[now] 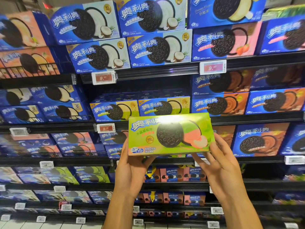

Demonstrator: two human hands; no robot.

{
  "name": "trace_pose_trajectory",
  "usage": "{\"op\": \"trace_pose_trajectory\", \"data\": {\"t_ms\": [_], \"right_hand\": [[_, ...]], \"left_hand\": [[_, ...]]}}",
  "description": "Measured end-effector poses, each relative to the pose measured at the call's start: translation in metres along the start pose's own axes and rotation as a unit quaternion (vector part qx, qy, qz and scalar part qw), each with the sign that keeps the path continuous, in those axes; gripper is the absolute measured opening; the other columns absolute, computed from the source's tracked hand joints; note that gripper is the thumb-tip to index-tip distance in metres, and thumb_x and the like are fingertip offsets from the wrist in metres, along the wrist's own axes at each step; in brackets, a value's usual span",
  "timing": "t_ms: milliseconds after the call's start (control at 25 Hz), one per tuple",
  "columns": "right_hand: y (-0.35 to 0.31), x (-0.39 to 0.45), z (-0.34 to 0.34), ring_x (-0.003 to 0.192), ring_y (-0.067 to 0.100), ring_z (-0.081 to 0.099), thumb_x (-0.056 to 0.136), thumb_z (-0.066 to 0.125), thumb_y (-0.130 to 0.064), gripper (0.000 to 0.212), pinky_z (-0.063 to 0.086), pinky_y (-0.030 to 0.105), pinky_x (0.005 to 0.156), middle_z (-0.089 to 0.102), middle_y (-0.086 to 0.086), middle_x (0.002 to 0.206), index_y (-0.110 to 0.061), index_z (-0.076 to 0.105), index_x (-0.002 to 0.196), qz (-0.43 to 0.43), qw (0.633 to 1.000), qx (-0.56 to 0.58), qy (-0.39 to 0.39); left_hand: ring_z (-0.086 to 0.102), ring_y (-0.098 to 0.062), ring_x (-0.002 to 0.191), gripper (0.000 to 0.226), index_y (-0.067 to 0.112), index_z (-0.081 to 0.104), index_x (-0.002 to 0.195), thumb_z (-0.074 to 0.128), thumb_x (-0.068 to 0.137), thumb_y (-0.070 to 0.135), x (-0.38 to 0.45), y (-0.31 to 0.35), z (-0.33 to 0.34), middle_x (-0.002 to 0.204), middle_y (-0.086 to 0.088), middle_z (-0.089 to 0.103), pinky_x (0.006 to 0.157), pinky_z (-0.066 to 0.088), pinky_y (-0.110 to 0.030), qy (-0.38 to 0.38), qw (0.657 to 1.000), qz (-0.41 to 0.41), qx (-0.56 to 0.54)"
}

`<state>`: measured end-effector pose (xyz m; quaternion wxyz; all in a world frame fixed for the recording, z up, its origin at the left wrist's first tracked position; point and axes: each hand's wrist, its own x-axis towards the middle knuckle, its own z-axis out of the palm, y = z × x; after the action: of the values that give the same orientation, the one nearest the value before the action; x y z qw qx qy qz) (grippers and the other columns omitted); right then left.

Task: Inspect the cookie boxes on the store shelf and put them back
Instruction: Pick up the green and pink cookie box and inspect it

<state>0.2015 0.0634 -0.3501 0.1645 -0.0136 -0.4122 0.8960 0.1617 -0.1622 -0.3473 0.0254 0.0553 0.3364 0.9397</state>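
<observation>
A green cookie box (170,134) with a dark sandwich cookie and a peach printed on it is held up in front of the shelves, front face toward me, a glare spot on its top edge. My left hand (132,166) grips its lower left corner from below. My right hand (221,162) holds its right end, fingers along the side. The box is level and clear of the shelf, hovering before the middle shelf row.
Store shelving (148,73) fills the view with several rows of blue cookie boxes (158,47). White price tags (104,78) hang on the shelf edges. Behind the held box is a darker gap above two yellow-green boxes (163,107). Smaller packs sit on the lower shelves.
</observation>
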Motion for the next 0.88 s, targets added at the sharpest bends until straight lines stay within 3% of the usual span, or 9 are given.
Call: {"op": "trace_pose_trajectory", "data": {"t_ms": [200,320,440,560,720,880], "right_hand": [[-0.010,-0.006,0.011,0.097,0.015,0.073,0.074,0.072,-0.026,0.064,0.061,0.029,0.075,0.074,0.001,0.119,-0.017,0.057,0.136,-0.027,0.997,-0.063,-0.019],[-0.018,-0.013,0.021,0.107,0.013,0.071,0.067,0.079,-0.034,0.074,0.059,0.026,0.078,0.073,-0.006,0.120,-0.028,0.055,0.137,-0.081,0.990,-0.112,-0.011],[-0.020,-0.021,0.031,0.103,0.012,0.072,0.061,0.085,-0.036,0.078,0.058,0.020,0.076,0.073,-0.009,0.120,-0.034,0.057,0.135,-0.112,0.984,-0.138,-0.026],[-0.017,-0.027,0.043,0.102,0.006,0.072,0.055,0.095,-0.038,0.081,0.057,0.016,0.074,0.072,-0.018,0.119,-0.036,0.061,0.129,-0.113,0.977,-0.170,-0.058],[-0.012,-0.030,0.050,0.105,0.008,0.071,0.058,0.096,-0.031,0.071,0.058,0.019,0.076,0.072,-0.015,0.119,-0.044,0.066,0.121,-0.128,0.970,-0.190,-0.086],[-0.013,-0.029,0.047,0.108,0.011,0.071,0.060,0.096,-0.035,0.070,0.058,0.021,0.080,0.072,-0.013,0.121,-0.046,0.065,0.123,-0.133,0.968,-0.193,-0.091]], "left_hand": [[0.068,-0.031,0.112,0.049,0.018,0.050,0.142,0.050,0.095,0.031,0.003,-0.010,-0.004,0.134,-0.016,0.063,0.079,0.059,-0.045,0.058,0.997,-0.012,-0.042],[0.071,-0.026,0.102,0.038,0.015,0.058,0.134,0.050,0.097,0.016,0.007,-0.016,-0.010,0.124,-0.015,0.068,0.075,0.060,-0.041,0.072,0.997,-0.017,0.028],[0.071,-0.024,0.091,0.036,0.013,0.060,0.128,0.039,0.101,0.004,0.011,-0.027,-0.017,0.110,-0.013,0.074,0.071,0.059,-0.040,0.124,0.988,-0.049,0.083],[0.064,-0.031,0.106,0.034,0.012,0.060,0.129,0.037,0.105,0.021,0.012,-0.037,-0.018,0.115,-0.013,0.073,0.084,0.054,-0.048,0.138,0.984,-0.089,0.067],[0.052,-0.037,0.130,0.041,0.013,0.052,0.139,0.037,0.105,0.030,0.015,-0.046,-0.020,0.130,-0.016,0.065,0.108,0.040,-0.058,0.122,0.983,-0.127,0.055],[0.051,-0.034,0.132,0.042,0.016,0.051,0.141,0.038,0.105,0.033,0.022,-0.044,-0.021,0.133,-0.015,0.064,0.112,0.036,-0.056,0.120,0.982,-0.134,0.058]]}}
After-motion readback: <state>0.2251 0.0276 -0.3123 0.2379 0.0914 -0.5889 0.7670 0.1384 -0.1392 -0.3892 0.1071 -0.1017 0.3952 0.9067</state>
